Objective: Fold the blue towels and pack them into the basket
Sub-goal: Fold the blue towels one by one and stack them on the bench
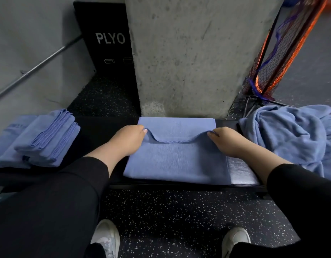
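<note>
— Where's the towel (176, 161)?

— Flat on the black bench (97, 131), straight ahead, in front of the concrete pillar (189, 53). Its long axis runs left to right, parallel to the bench's near edge. The far flap is folded toward the person, and its stitched hem sags in a curve between the hands.

— And the hands?

— The left hand (128, 139) pinches the hem at the towel's left edge, fingers curled round the cloth. The right hand (226, 141) does the same at the right edge. Both hold the hem slightly raised off the layer below.

— What else is on the bench?

— A stack (43, 140) of folded blue towels at the left end, their folded edges angled away to the upper right. A loose heap (291, 136) of unfolded blue towels at the right end, crumpled, just beside the right hand.

— Behind?

— A black box (105, 43) marked PLYO left of the pillar, and orange-and-black netting (284, 53) to its right. White shoes (105, 237) on the speckled floor.
</note>
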Demonstrator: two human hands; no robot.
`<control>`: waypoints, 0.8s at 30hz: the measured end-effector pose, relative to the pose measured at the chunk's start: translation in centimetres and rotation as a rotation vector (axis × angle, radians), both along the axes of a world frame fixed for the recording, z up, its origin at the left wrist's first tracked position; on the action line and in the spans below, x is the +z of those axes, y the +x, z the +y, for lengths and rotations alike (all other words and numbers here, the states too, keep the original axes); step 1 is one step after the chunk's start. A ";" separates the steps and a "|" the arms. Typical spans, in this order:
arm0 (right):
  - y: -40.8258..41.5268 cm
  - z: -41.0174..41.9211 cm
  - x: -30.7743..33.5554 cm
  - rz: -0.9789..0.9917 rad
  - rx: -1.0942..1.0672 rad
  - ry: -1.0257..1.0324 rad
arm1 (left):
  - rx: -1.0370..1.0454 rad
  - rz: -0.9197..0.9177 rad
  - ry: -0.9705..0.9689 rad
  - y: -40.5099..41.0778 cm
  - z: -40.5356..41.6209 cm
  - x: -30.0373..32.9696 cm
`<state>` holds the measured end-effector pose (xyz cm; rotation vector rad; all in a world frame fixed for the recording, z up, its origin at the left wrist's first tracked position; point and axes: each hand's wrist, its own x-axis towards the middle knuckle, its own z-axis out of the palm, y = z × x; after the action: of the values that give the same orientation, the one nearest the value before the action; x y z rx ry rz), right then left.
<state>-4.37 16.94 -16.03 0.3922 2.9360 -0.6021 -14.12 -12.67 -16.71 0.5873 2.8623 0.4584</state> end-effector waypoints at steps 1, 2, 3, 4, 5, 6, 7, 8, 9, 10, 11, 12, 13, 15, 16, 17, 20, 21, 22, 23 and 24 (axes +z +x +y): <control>0.5 -0.1 0.2 -0.029 0.023 0.011 | -0.018 -0.017 -0.015 0.4 -0.4 0.2; 1.0 -0.4 0.6 -0.062 0.051 0.023 | -0.036 -0.035 -0.025 0.9 -0.8 0.4; 1.4 -0.6 0.8 -0.100 0.089 0.035 | -0.050 -0.057 -0.024 1.5 -1.2 0.5; 2.0 -0.8 1.1 -0.144 0.128 0.050 | -0.061 -0.081 -0.014 2.0 -1.6 0.6; 2.5 -1.1 1.2 -0.185 0.163 0.061 | -0.069 -0.100 -0.005 2.6 -2.1 0.7; 3.0 -1.3 1.3 -0.214 0.190 0.069 | -0.077 -0.109 -0.003 3.2 -2.5 0.8; 3.3 -1.3 1.2 -0.225 0.206 0.066 | -0.084 -0.107 -0.004 3.7 -2.9 0.9; 3.5 -1.2 1.1 -0.227 0.207 0.051 | -0.088 -0.103 -0.002 4.2 -3.3 0.9; 3.8 -1.0 1.1 -0.223 0.202 0.028 | -0.089 -0.103 0.006 4.6 -3.7 0.9; 3.9 -0.8 1.2 -0.211 0.197 -0.003 | -0.088 -0.114 0.027 4.8 -4.0 1.0; 3.9 -0.3 1.2 -0.193 0.198 -0.037 | -0.085 -0.140 0.061 4.8 -4.3 1.1; 4.0 -0.1 1.5 -0.166 0.193 -0.080 | -0.081 -0.174 0.120 4.8 -4.5 1.3; 3.8 0.2 1.6 -0.126 0.164 -0.148 | -0.068 -0.213 0.205 4.6 -4.6 1.5; 3.1 0.8 1.6 -0.022 0.019 -0.467 | 0.003 -0.287 0.431 3.9 -4.5 2.1; 2.6 0.9 1.7 0.026 -0.073 -0.684 | 0.056 -0.300 0.536 3.3 -4.3 2.4; 2.0 1.0 1.7 0.082 -0.155 -0.831 | 0.106 -0.287 0.614 2.6 -3.9 2.6; -0.4 1.0 2.0 0.276 -0.321 -0.800 | 0.198 -0.133 0.676 0.3 -2.2 2.7; -1.1 0.9 2.0 0.319 -0.333 -0.639 | 0.216 -0.066 0.669 -0.4 -1.3 2.4; -1.7 0.7 2.0 0.355 -0.322 -0.490 | 0.230 -0.011 0.665 -0.8 -0.4 2.2; -2.1 0.5 1.7 0.359 -0.309 -0.400 | 0.242 0.027 0.652 -1.2 0.6 1.9; -2.4 0.3 1.3 0.353 -0.287 -0.362 | 0.241 0.054 0.623 -1.5 1.4 1.5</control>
<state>-6.81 17.20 -14.76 0.7338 3.0096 -1.3402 -15.65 -11.25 -15.25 0.3339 2.8229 1.4173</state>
